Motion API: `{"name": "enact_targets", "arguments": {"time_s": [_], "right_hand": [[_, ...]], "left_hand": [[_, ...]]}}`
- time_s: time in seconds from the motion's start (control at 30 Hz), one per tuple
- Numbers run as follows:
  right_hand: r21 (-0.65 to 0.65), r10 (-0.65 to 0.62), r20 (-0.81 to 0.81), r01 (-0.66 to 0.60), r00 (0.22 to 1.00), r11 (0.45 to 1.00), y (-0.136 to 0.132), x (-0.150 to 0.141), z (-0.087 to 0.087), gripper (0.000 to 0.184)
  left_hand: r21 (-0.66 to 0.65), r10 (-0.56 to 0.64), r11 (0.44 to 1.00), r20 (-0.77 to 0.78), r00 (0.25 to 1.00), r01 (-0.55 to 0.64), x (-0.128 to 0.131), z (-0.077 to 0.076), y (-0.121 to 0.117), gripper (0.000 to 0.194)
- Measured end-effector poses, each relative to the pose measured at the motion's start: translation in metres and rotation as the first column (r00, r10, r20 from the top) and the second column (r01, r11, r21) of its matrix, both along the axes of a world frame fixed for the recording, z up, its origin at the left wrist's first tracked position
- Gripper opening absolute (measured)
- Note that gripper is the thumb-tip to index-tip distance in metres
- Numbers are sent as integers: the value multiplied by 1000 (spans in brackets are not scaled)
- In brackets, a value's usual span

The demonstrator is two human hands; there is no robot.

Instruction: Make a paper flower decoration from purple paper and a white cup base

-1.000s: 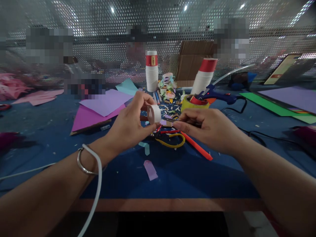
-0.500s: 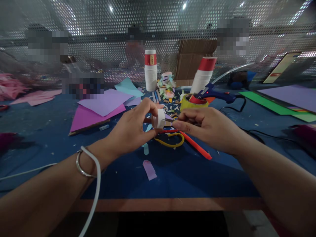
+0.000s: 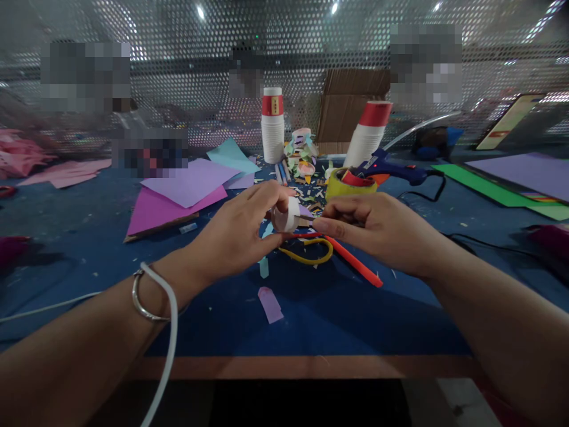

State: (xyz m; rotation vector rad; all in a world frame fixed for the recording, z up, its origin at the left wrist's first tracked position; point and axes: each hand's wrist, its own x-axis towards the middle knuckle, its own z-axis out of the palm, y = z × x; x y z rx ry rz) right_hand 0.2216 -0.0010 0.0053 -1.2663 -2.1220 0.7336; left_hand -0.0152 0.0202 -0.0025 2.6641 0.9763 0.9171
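Between the thumb and fingers of my left hand [image 3: 242, 228] is a short white paper cup piece [image 3: 292, 214], tilted on its side. My right hand [image 3: 371, 231] is closed round a thin-bladed metal tool [image 3: 306, 217]. The tool's tip touches or overlaps the rim of the cup piece; its handle is hidden in my fingers. Below both hands lie a yellow bent strip [image 3: 311, 261] and an orange-red stick [image 3: 358, 264]. A small purple paper piece [image 3: 270, 305] rests nearer the table's front edge.
Two stacks of paper cups [image 3: 272, 139] [image 3: 367, 139] stand behind, with paper scraps between them. A blue glue gun [image 3: 395, 169] rests by a yellow tape roll [image 3: 349, 188]. Coloured sheets [image 3: 191, 181] lie left, green and purple ones [image 3: 484, 187] right. A perforated metal screen [image 3: 293, 35] rises behind.
Both hands stay almost in place. The cup piece has turned slightly in my left hand, and the tool's tip has shifted a little at its rim.
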Motion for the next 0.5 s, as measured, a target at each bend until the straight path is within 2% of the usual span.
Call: {"name": "enact_targets", "arguments": {"time_s": [0.1,0.33,0.5], "right_hand": [[-16,13,-16,-13,1000,1000,0,-1,0,41],[-47,28,-13,-29,1000,998,2,-1,-3,38],[-51,15,-12,-16,1000,999,3,-1,-5,38]], "left_hand": [[-20,2,1000,-10,1000,-3,-1,3,0,30],[-247,-22,968,77,997,40,-3,1,2,31],[-258,-2,966,65,998,19,0,1,0,32]]}}
